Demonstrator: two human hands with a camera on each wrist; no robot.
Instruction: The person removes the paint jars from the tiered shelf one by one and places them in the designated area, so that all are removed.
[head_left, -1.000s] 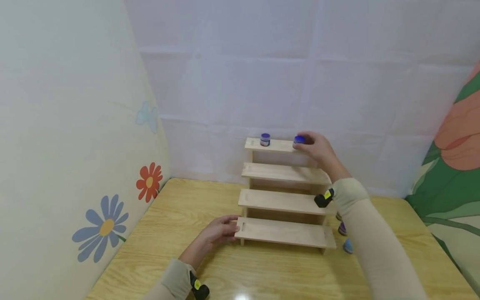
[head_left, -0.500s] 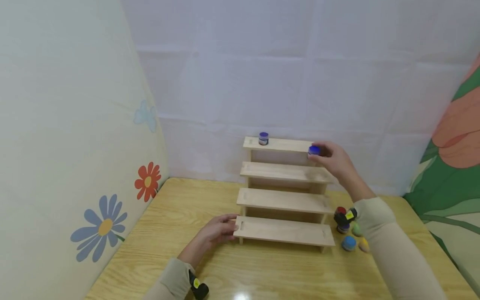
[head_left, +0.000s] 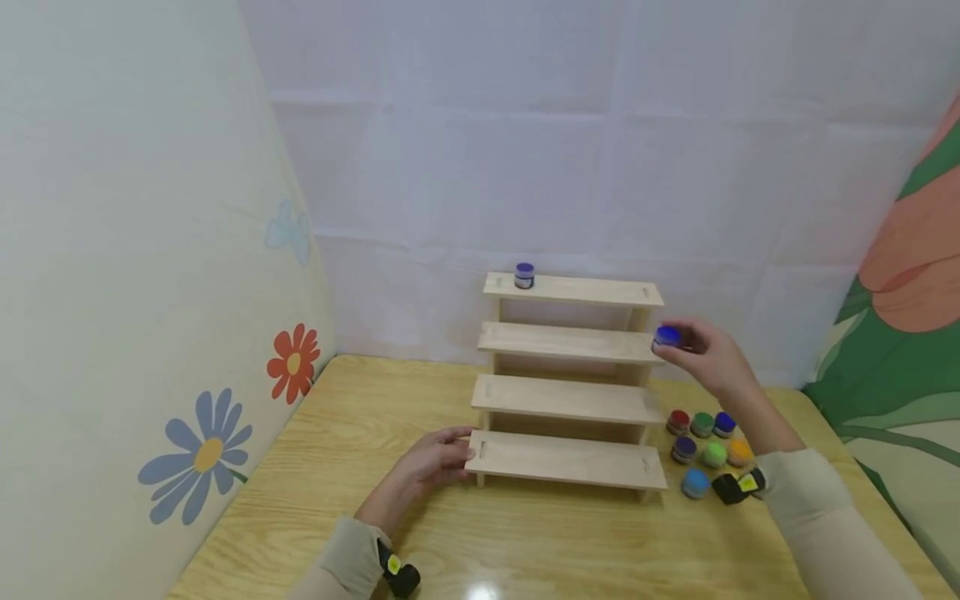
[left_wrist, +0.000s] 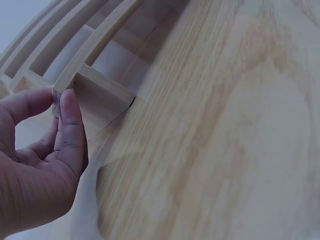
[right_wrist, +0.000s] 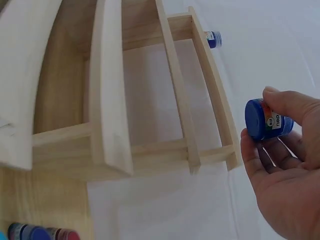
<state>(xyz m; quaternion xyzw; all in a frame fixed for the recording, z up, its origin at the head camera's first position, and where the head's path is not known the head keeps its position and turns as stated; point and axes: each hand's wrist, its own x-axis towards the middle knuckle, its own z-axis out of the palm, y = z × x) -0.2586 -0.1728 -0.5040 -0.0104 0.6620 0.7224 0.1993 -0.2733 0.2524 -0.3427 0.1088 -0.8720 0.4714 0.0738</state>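
Observation:
A stepped wooden display rack (head_left: 564, 457) stands on the table. With thumb and fingers my left hand (head_left: 426, 467) pinches the left end of its lowest shelf; the left wrist view shows the fingertips (left_wrist: 70, 102) on the board's end. My right hand (head_left: 711, 358) holds a small blue paint jar (head_left: 666, 337) in the air, at the right end of the second shelf from the top. In the right wrist view the jar (right_wrist: 265, 120) lies sideways between thumb and fingers, its label partly showing. Another purple-blue paint jar (head_left: 524, 276) sits at the left of the top shelf.
Several paint jars stand on the table right of the rack, among them a red jar (head_left: 678, 422), a light green jar (head_left: 714, 454) and a light blue jar (head_left: 695, 483). A white cloth (head_left: 465, 167) hangs behind; a flowered panel (head_left: 187, 292) borders the left.
My right hand has carried the blue jar from the top shelf's right part to the right and down, uncovering the jars on the table. My left hand has kept its place.

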